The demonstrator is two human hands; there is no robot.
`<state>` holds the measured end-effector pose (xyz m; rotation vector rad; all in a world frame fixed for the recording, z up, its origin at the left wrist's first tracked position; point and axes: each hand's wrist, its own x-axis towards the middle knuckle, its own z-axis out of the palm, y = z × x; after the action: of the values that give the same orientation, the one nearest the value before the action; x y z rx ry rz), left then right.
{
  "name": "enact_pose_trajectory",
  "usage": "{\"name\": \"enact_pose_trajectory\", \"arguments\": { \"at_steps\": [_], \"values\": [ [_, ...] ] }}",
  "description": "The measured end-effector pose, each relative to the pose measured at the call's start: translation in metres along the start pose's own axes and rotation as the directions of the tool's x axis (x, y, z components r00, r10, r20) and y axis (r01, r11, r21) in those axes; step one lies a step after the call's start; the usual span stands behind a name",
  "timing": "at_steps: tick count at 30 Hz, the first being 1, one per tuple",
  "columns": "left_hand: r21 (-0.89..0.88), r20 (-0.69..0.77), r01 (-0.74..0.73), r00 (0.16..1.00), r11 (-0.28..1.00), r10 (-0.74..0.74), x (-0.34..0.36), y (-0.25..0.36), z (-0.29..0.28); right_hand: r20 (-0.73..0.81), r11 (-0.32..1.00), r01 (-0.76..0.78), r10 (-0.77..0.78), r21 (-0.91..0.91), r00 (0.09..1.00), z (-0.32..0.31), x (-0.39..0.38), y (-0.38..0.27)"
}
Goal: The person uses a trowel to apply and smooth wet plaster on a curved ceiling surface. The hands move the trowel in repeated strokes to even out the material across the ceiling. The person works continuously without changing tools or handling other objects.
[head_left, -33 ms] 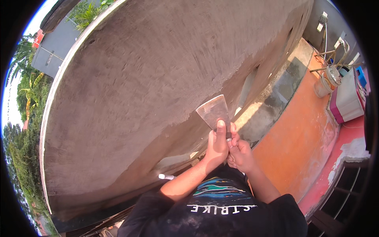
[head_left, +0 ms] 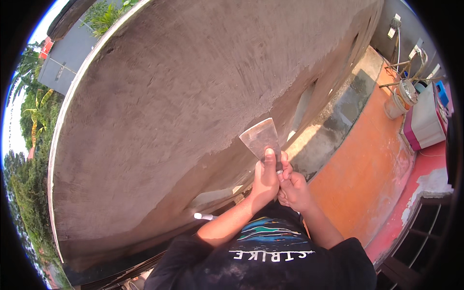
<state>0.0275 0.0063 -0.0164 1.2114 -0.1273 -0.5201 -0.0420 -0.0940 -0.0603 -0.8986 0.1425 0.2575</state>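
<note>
A putty knife with a wide, flared metal blade points up and away from me, in front of a grey-brown plastered wall. My left hand is closed on it, the thumb pressed flat on the lower blade. Close against it, my right hand is curled with its fingertips at the blade's narrow end. The handle is hidden by my hands, so how far the right fingers wrap round it is hard to see. A gap separates the blade from the wall in view, though its depth is unclear.
The wall has a white edge at left, with plants beyond. Narrow slots cut its lower part, and a white pipe end sticks out near my left forearm. An orange floor runs right, toward a bucket and a white-and-magenta box.
</note>
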Motion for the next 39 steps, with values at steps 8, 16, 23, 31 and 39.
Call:
{"name": "enact_pose_trajectory", "arguments": {
  "at_steps": [8,16,23,31,39],
  "values": [
    [0.093,0.009,-0.142,0.990,0.985,0.142,0.015,0.023,-0.014,0.010,0.994,0.063,-0.064,0.090,0.998,0.022,0.029,-0.012],
    [0.121,0.055,-0.079,0.996,0.989,0.073,0.007,0.024,-0.004,0.056,1.000,0.021,-0.022,0.020,0.998,0.014,0.014,-0.025],
    [0.084,-0.006,0.052,0.999,0.995,-0.051,0.011,-0.011,-0.018,-0.063,0.998,-0.062,0.062,0.002,0.996,-0.006,0.017,0.008],
    [0.102,-0.052,-0.025,0.998,0.994,0.031,0.013,-0.006,-0.009,-0.015,0.999,-0.027,0.028,0.045,0.999,-0.001,0.017,0.000],
    [0.004,-0.022,-0.075,0.997,0.997,0.075,0.006,-0.006,0.006,0.075,0.999,0.042,-0.040,-0.025,0.996,-0.009,0.006,-0.011]
  ]
}}
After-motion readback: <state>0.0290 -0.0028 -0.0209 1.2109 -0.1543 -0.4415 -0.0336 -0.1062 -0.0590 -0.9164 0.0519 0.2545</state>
